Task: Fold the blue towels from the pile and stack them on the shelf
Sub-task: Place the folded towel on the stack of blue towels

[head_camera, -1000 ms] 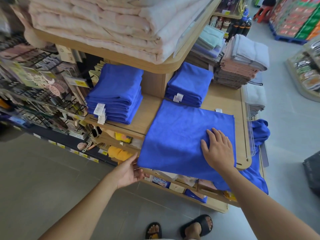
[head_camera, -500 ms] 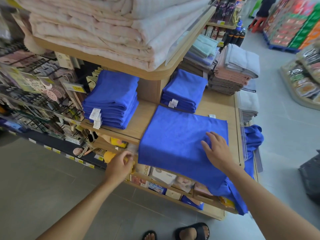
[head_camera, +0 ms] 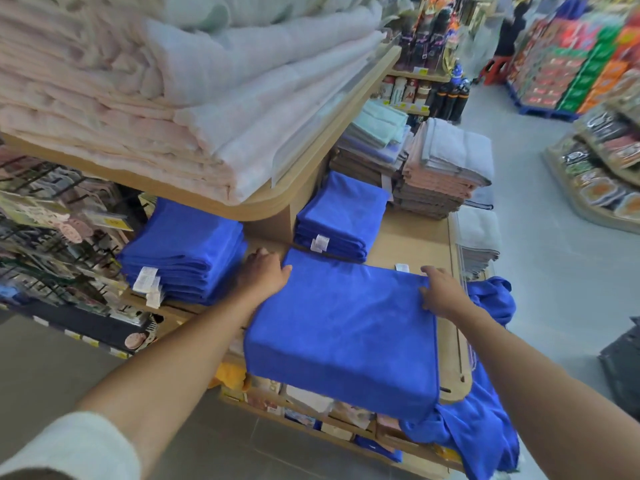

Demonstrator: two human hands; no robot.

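Note:
A blue towel (head_camera: 346, 334) lies spread flat on the wooden shelf (head_camera: 412, 244), its near edge hanging over the front. My left hand (head_camera: 263, 275) grips its far left corner. My right hand (head_camera: 441, 294) holds its far right corner. Two stacks of folded blue towels sit behind it: a tall stack (head_camera: 183, 251) at the left and a lower stack (head_camera: 341, 216) at the middle. A pile of loose blue towels (head_camera: 485, 427) hangs off the shelf's right end.
An upper shelf (head_camera: 277, 199) loaded with pink and white bedding overhangs the stacks. Grey and pink folded towels (head_camera: 446, 168) stand at the back right. Small goods fill the rack at the left and the lower shelf (head_camera: 311, 410). Aisle floor lies to the right.
My left hand rose from below the shelf edge to the towel's far left corner. My right hand slid from the towel's near right part to its far right corner.

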